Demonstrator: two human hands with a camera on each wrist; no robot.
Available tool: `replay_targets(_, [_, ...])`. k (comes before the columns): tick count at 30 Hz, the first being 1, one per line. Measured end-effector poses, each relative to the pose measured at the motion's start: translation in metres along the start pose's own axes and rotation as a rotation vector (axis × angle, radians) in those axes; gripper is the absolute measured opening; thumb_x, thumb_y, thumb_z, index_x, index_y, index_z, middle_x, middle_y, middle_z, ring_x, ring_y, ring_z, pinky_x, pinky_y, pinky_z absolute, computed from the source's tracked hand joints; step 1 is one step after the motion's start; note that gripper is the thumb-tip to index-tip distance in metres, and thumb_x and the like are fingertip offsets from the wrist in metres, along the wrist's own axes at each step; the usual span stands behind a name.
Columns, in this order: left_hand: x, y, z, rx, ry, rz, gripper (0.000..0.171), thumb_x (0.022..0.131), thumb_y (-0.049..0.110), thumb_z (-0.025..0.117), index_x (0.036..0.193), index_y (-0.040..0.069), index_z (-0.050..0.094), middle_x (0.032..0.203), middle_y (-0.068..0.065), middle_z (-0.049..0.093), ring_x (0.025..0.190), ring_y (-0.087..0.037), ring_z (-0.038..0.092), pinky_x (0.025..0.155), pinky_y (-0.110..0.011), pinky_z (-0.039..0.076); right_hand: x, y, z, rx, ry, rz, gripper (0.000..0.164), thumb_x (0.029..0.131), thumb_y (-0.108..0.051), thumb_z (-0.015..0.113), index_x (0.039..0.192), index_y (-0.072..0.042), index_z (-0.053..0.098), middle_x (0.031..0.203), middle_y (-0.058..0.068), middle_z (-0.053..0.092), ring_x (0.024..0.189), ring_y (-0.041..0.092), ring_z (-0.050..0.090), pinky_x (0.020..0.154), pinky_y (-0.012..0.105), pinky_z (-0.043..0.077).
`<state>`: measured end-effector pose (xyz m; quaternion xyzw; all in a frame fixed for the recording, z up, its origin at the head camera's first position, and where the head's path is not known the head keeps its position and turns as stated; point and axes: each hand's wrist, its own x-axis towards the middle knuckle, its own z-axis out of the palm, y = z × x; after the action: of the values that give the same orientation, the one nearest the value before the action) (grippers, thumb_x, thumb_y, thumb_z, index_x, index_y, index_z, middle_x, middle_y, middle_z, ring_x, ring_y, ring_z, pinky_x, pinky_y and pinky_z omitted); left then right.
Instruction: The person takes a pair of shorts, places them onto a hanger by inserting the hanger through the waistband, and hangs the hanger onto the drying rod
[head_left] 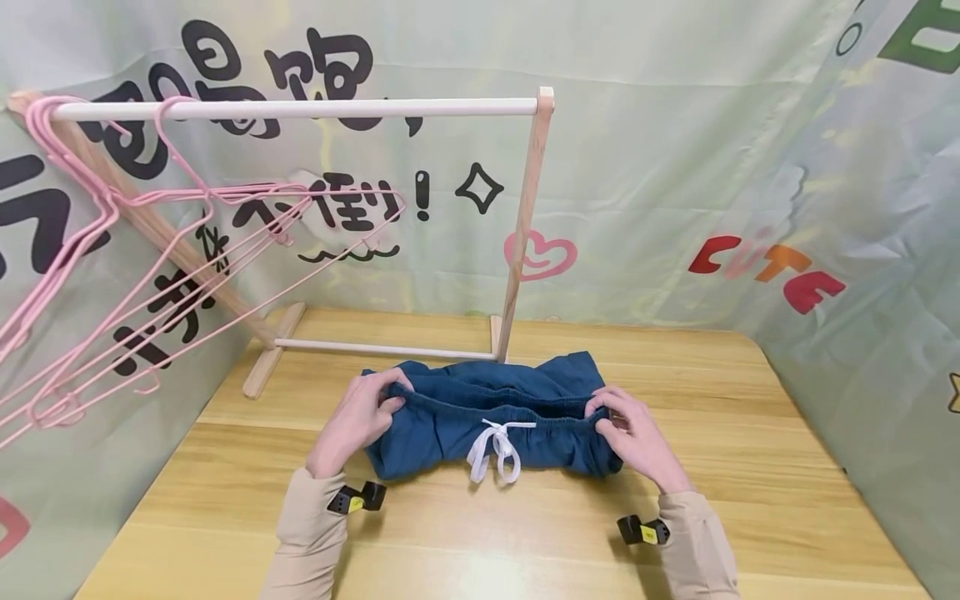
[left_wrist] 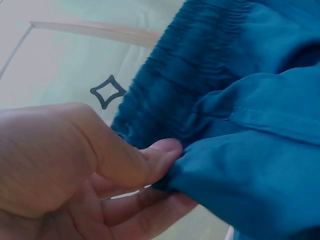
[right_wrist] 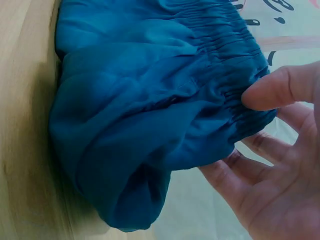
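A pair of blue drawstring shorts [head_left: 442, 437] lies bunched on the table, its gathered elastic waistband facing up and partly spread. A white drawstring [head_left: 495, 450] tied in a bow hangs at the front. My left hand [head_left: 363, 417] pinches the waistband at its left end; in the left wrist view the thumb presses the blue cloth [left_wrist: 240, 175] against the fingers. At the other end my right hand [head_left: 633, 429] grips the waistband between thumb and fingers. The right wrist view shows the gathered band [right_wrist: 225, 55] under that thumb, with loose folds hanging below.
A wooden rack [head_left: 525, 217] with a white top rail [head_left: 315, 108] stands behind the shorts. Several pink hangers [head_left: 202, 196] hang from its left part. The wooden table [head_left: 750, 467] meets a printed curtain [head_left: 660, 167] at the back and sides.
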<state>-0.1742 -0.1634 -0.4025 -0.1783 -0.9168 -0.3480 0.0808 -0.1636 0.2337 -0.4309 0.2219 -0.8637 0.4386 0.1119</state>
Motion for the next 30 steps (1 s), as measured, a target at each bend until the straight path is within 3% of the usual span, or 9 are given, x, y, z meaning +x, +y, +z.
replay_targets(3, [0.000, 0.001, -0.001, -0.031, 0.049, -0.001, 0.028, 0.087, -0.012, 0.063, 0.092, 0.015, 0.070, 0.062, 0.001, 0.050, 0.050, -0.006, 0.035, 0.055, -0.022, 0.031, 0.000, -0.001, 0.000, -0.009, 0.013, 0.011, 0.032, 0.084, 0.014, 0.054, 0.087, -0.015, 0.067, 0.106, 0.008, 0.067, 0.102, -0.002, 0.055, 0.079, 0.013, 0.051])
replay_targets(7, [-0.001, 0.003, -0.002, -0.072, 0.103, -0.024, 0.026, 0.089, -0.011, 0.063, 0.092, 0.014, 0.071, 0.069, -0.004, 0.061, 0.049, -0.005, 0.033, 0.053, -0.022, 0.031, 0.000, -0.003, 0.000, 0.000, 0.020, -0.032, 0.033, 0.081, 0.015, 0.055, 0.084, -0.015, 0.067, 0.108, 0.011, 0.069, 0.105, -0.002, 0.056, 0.074, 0.017, 0.051])
replay_targets(13, [-0.001, 0.004, -0.007, -0.109, 0.187, -0.045, 0.020, 0.092, -0.006, 0.064, 0.094, 0.013, 0.071, 0.074, -0.008, 0.066, 0.046, -0.005, 0.032, 0.050, -0.022, 0.029, -0.001, -0.004, 0.002, -0.118, -0.039, -0.081, 0.032, 0.074, 0.013, 0.058, 0.084, -0.016, 0.066, 0.094, 0.002, 0.066, 0.072, -0.001, 0.050, 0.061, 0.026, 0.049])
replay_targets(16, [-0.001, 0.003, -0.009, -0.109, 0.206, -0.054, 0.019, 0.091, -0.005, 0.066, 0.094, 0.013, 0.071, 0.084, -0.009, 0.071, 0.049, -0.006, 0.038, 0.053, -0.021, 0.032, 0.000, -0.005, 0.004, -0.182, 0.019, -0.064, 0.030, 0.074, 0.012, 0.057, 0.079, -0.016, 0.066, 0.078, -0.004, 0.064, 0.067, -0.002, 0.050, 0.060, 0.027, 0.049])
replay_targets(19, [-0.002, 0.001, -0.011, -0.088, 0.190, -0.072, 0.018, 0.089, -0.004, 0.069, 0.095, 0.013, 0.073, 0.092, -0.009, 0.074, 0.053, -0.009, 0.044, 0.055, -0.023, 0.036, 0.001, -0.006, 0.005, -0.228, 0.143, -0.066, 0.029, 0.072, 0.011, 0.056, 0.073, -0.015, 0.067, 0.069, -0.004, 0.065, 0.064, -0.003, 0.053, 0.059, 0.027, 0.050])
replay_targets(23, [-0.002, -0.002, -0.011, -0.039, 0.122, -0.102, 0.016, 0.087, -0.001, 0.074, 0.097, 0.012, 0.074, 0.076, -0.006, 0.068, 0.056, -0.012, 0.046, 0.057, -0.024, 0.036, 0.001, -0.007, 0.005, -0.253, 0.265, -0.094, 0.027, 0.071, 0.010, 0.055, 0.071, -0.015, 0.068, 0.067, -0.002, 0.067, 0.062, -0.004, 0.054, 0.058, 0.020, 0.049])
replay_targets(26, [-0.002, -0.005, -0.010, -0.004, 0.067, -0.114, 0.015, 0.085, 0.000, 0.076, 0.096, 0.009, 0.075, 0.069, -0.004, 0.064, 0.058, -0.011, 0.050, 0.060, -0.025, 0.039, 0.000, -0.008, 0.003, -0.228, 0.260, -0.103, 0.025, 0.071, 0.008, 0.055, 0.073, -0.014, 0.067, 0.067, -0.003, 0.064, 0.059, -0.005, 0.053, 0.057, 0.017, 0.047])
replay_targets(30, [-0.001, -0.008, -0.009, 0.022, 0.010, -0.121, 0.013, 0.082, 0.000, 0.077, 0.093, 0.008, 0.075, 0.080, -0.006, 0.072, 0.064, -0.011, 0.058, 0.064, -0.028, 0.047, -0.002, -0.010, 0.002, -0.202, 0.209, -0.094, 0.023, 0.072, 0.006, 0.057, 0.079, -0.013, 0.066, 0.066, -0.006, 0.058, 0.055, -0.005, 0.049, 0.053, 0.019, 0.045])
